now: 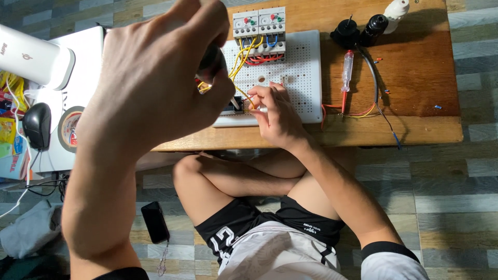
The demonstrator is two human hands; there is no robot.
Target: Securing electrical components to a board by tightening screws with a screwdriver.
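Note:
My left hand (155,78) is raised close to the camera, closed around the dark handle of a screwdriver (213,58) whose tip points down at a small component (234,106) on the white perforated board (298,72). My right hand (277,111) rests on the board's front edge, fingers pinching a yellow wire (252,101) at that component. Two white relay-like modules (259,28) with red, blue and yellow wiring sit at the board's far edge.
A low wooden table (415,78) carries a red-tipped tester screwdriver (346,72), two black sockets (358,31), loose wires (358,111). On the left are a white device (36,54), a black mouse (37,124), a tape roll (67,129). A black phone (155,222) lies on the floor.

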